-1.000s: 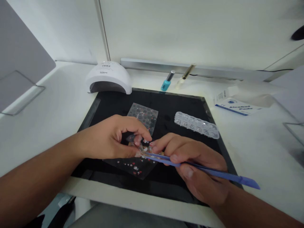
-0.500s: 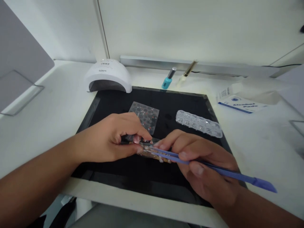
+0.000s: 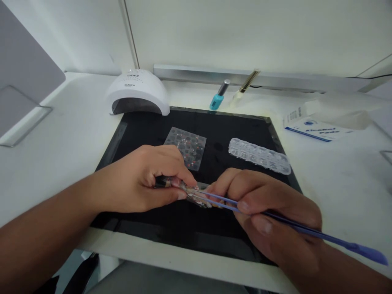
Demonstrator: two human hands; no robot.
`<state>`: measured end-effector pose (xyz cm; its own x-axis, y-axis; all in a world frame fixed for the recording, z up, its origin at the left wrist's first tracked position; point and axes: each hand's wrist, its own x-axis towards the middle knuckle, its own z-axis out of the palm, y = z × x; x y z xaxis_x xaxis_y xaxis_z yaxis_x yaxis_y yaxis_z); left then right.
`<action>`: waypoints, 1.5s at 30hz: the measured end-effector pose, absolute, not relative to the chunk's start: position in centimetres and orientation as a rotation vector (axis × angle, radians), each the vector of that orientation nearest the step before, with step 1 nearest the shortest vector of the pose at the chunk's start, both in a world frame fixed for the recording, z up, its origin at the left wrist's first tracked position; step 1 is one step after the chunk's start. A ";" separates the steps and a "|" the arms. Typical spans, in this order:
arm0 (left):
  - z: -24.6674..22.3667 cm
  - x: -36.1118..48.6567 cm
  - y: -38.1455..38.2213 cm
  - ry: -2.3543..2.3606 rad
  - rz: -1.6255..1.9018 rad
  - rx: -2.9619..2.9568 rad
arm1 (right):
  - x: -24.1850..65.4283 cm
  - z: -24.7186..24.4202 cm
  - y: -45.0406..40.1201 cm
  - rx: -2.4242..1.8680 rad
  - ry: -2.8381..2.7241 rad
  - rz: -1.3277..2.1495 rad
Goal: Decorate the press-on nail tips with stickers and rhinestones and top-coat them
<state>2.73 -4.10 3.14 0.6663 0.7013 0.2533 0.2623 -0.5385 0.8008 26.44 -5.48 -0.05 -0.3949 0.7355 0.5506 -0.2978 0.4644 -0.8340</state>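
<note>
Plastic case (image 3: 259, 156) just beyond right hand (image 3: 283, 204)

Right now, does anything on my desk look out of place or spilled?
Nothing looks spilled. The clear plastic case sits slanted, its right end at the edge of the black mat; the Alcohol Pads box looks open. The decorated piece in your left hand is too blurred to judge for damage.

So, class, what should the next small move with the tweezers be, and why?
Probably squeeze the tweezers gently: the right hand holds them with the prongs apart and the tips at the clear sheet, while the left hand pinches that sheet beside them. Whether the tips grip anything is too small to tell.
</note>
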 end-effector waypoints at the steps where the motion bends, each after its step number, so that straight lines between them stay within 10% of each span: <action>1: 3.1 2.7 -4.1 0.743 0.726 2.108 | 26.5 0.0 -5.5 -0.389 -1.629 1.172; 45: 3.4 2.7 -4.4 0.785 0.651 2.028 | 26.6 0.1 -4.9 -0.227 -1.677 1.173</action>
<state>2.72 -4.39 3.41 0.6684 0.7272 0.1565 0.2880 -0.4470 0.8469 26.55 -4.94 0.09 -0.4512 0.6347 0.6273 -0.3714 0.5057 -0.7787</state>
